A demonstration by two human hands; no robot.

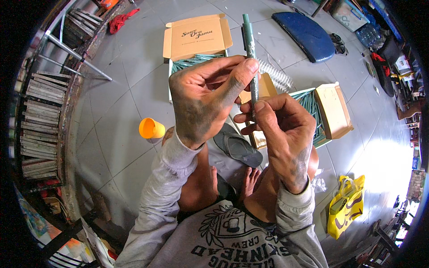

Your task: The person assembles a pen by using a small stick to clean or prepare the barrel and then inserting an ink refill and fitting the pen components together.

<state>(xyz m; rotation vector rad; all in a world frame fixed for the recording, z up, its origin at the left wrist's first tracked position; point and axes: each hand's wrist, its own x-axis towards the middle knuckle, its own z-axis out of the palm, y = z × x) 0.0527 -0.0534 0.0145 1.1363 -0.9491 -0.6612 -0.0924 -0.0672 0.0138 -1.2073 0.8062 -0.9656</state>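
A dark green pen with printed lettering stands nearly upright in front of me, its black clip on the left side. My left hand pinches its middle between thumb and fingers. Just below, my right hand pinches the lower part, and its fingertips hide the pen's bottom end. Behind my left hand an opened cardboard box holds many similar green pens. To the right of my right hand, a second opened box holds more green pens.
Between the boxes lie a clear coiled strip and a smaller brown box, partly hidden. A dark sandal lies near my feet. Around me are a yellow cup, a blue padded seat, a yellow bag and stacked slats.
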